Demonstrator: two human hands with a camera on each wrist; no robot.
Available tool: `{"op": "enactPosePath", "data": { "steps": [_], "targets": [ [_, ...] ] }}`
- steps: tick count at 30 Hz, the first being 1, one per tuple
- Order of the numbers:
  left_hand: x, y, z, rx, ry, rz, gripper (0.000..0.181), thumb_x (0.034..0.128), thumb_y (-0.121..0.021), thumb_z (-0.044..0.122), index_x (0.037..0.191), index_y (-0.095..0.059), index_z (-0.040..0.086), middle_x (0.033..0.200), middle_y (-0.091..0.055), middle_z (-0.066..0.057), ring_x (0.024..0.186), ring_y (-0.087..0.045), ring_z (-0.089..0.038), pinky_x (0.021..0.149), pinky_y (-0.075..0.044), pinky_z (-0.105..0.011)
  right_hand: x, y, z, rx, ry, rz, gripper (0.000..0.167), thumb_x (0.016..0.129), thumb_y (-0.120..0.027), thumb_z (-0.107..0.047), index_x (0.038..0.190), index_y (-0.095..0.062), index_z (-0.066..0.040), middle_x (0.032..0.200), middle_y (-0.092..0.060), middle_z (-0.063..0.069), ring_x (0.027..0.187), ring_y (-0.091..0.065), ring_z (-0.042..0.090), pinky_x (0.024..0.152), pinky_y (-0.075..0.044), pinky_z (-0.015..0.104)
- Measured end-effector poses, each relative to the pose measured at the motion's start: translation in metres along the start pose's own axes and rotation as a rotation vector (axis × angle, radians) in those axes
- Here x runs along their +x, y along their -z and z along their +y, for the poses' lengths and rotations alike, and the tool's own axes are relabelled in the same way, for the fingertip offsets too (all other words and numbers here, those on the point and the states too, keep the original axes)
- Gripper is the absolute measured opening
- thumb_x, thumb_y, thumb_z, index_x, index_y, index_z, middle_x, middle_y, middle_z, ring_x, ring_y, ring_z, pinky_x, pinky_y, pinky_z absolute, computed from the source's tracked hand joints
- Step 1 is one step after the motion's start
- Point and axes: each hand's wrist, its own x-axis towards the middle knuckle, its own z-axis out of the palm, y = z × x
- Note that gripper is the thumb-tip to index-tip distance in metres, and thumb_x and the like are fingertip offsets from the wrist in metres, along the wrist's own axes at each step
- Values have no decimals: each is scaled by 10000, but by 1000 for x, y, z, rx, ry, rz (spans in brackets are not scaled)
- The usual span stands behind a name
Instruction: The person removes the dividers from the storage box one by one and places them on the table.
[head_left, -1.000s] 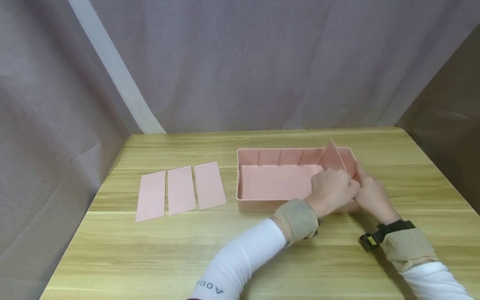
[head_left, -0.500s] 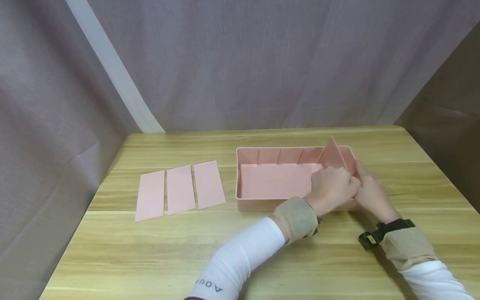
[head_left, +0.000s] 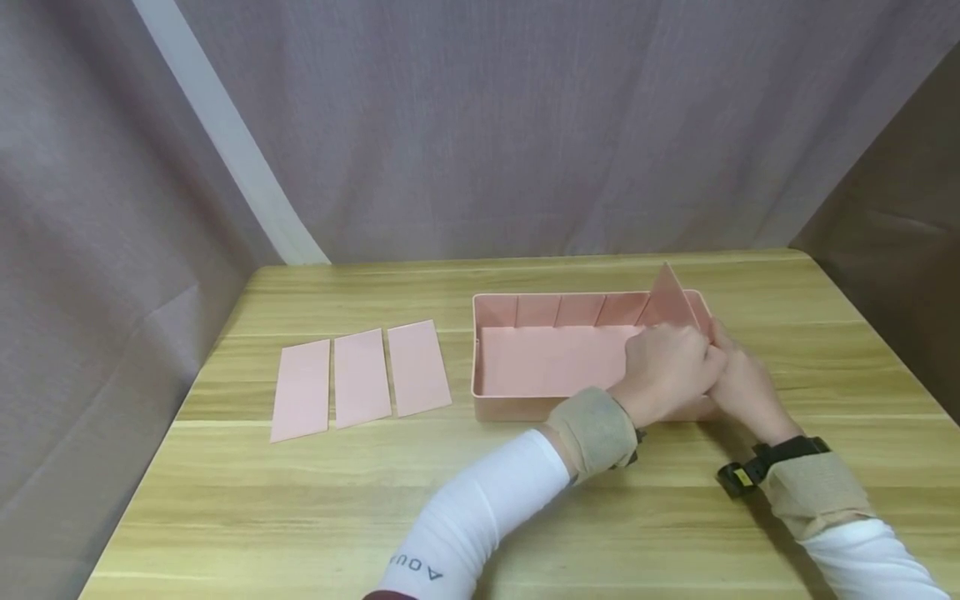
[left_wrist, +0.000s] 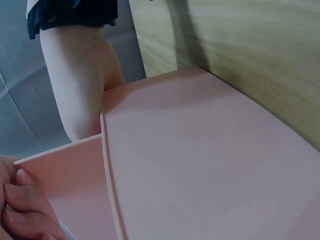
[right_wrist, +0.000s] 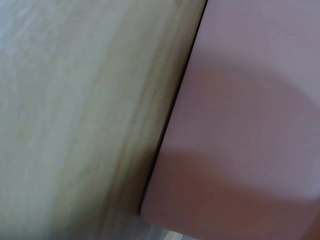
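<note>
A shallow pink box (head_left: 551, 408) with short ribs along its inner walls sits right of the table's middle. My left hand (head_left: 667, 371) grips a thin pink divider panel (head_left: 670, 296) that stands tilted at the box's right end, its far corner above the rim. In the left wrist view, curled fingers (left_wrist: 30, 210) lie against the divider panel (left_wrist: 80, 185), beside the box's front wall (left_wrist: 200, 150). My right hand (head_left: 750, 396) holds the box at its right front corner, close against the left hand. The divider's lower edge is hidden. The right wrist view shows the box wall (right_wrist: 250, 125) but no fingers.
Three flat pink panels, the left (head_left: 302, 390), middle (head_left: 362, 378) and right (head_left: 419, 367), lie side by side left of the box on the wooden table (head_left: 300, 517). A grey curtain (head_left: 480, 125) hangs behind the table's back edge.
The divider panel's far corner has risen a little, and my left hand has shifted slightly up and right with it. My right hand and the box stay about where they were.
</note>
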Motion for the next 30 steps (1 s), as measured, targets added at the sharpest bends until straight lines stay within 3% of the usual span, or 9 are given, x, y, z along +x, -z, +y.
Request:
{"op": "enactPosePath", "data": {
  "steps": [6, 12, 22, 30],
  "targets": [
    [-1, 5, 0, 8, -8, -3, 399, 853, -412, 375, 479, -439, 241, 540, -506, 98, 470, -449, -58, 371, -327, -261, 0, 0, 0, -14, 10, -8, 521, 813, -491, -29, 1255, -282, 150, 1091, -456, 381, 830, -528, 482, 612, -412, 545],
    [-2, 8, 1, -19, -19, -13, 402, 861, -394, 368, 482, -419, 237, 512, -469, 104, 457, -431, -49, 373, -329, -254, 0, 0, -1, -54, 53, 4, 546, 775, -503, 7, 1245, -283, 175, 1128, -421, 393, 828, -523, 496, 595, -420, 541],
    [-5, 12, -2, -22, -82, 41, 404, 872, -387, 342, 487, -375, 222, 453, -348, 90, 421, -360, -38, 361, -324, -222, 1, -1, 2, -29, 79, 27, 426, 762, -506, 21, 1141, -339, 119, 943, -486, 325, 715, -541, 425, 551, -415, 516],
    [-6, 18, -1, -35, -69, 36, 404, 875, -377, 355, 493, -390, 227, 482, -393, 93, 437, -384, -45, 370, -329, -228, -1, -1, 2, -77, 71, 29, 527, 746, -478, 46, 1213, -282, 192, 923, -518, 361, 740, -542, 456, 582, -422, 522]
  ]
}}
